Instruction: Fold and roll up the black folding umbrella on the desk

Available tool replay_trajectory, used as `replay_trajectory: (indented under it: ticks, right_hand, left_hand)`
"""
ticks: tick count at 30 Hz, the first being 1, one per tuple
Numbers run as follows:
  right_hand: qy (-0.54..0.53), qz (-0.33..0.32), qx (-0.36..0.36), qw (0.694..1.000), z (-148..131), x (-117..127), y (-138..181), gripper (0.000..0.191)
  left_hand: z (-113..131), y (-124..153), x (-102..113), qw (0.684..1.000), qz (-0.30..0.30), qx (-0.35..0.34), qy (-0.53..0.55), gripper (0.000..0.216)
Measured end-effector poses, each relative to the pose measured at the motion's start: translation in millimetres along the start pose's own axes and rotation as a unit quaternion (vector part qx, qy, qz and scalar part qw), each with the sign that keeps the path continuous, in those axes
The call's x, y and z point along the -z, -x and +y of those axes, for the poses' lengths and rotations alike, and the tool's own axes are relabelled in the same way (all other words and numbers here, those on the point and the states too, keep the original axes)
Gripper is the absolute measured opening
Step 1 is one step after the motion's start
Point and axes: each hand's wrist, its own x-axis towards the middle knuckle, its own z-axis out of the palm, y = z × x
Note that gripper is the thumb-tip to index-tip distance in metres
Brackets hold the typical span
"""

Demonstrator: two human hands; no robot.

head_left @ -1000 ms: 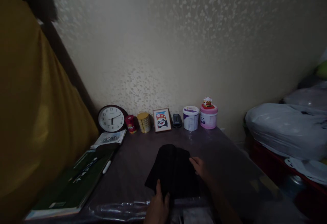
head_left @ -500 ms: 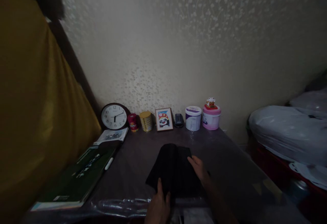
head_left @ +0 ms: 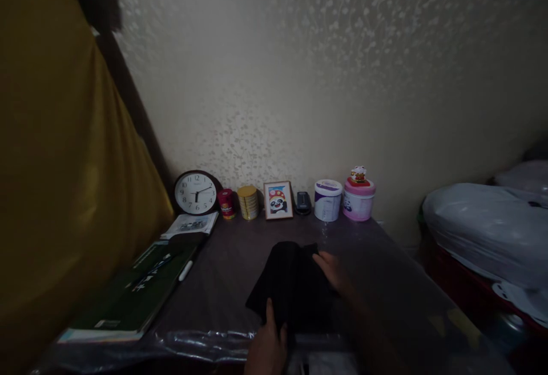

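Note:
A black cloth (head_left: pixel 285 283) lies on the dark table in front of me, its middle raised in a soft fold. My left hand (head_left: pixel 269 343) rests at its near left edge, with the index finger stretched over the fabric and the thumb apart. At the upper right corner, my right hand (head_left: pixel 331 272) pinches the cloth's edge between thumb and fingers. Dim light hides the details of the fabric, and its near right part blends into shadow.
Along the wall stand a clock (head_left: pixel 196 193), a red tin (head_left: pixel 226 204), a yellow tin (head_left: pixel 248 202), a framed panda picture (head_left: pixel 278 200), a purple-white tub (head_left: pixel 327 200) and a pink tub (head_left: pixel 358 201). A green book (head_left: pixel 124 298) and white pen (head_left: pixel 185 271) lie left.
My right hand has drawn the cloth's upper right corner slightly inward, and the cloth has bunched up there. My left hand stays nearly in place. The whole view has shifted a little.

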Motion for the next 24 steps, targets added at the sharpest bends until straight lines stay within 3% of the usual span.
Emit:
replay_trajectory:
  ticks: [4, 7, 17, 24]
  right_hand:
    - [-0.106, -0.03, -0.025, 0.994, -22.1, -5.6, -2.6, 0.034]
    - [-0.14, -0.022, -0.044, 0.989, -32.3, -24.0, -10.7, 0.035]
    - [-0.083, -0.03, -0.071, 0.994, -36.9, -106.4, -34.4, 0.045]
    - [-0.022, -0.07, -0.087, 0.994, -35.2, -125.1, -29.1, 0.044]
  left_hand:
    - [-1.2, -0.3, -1.3, 1.0, 0.004, -0.01, -0.02, 0.06]
    - [-1.5, -0.8, -3.1, 0.999, 0.008, -0.016, -0.034, 0.06]
    - [1.8, 0.2, -1.1, 0.999, -0.007, -0.02, -0.048, 0.061]
    - [1.2, 4.8, 3.3, 0.999, -0.006, -0.018, -0.032, 0.06]
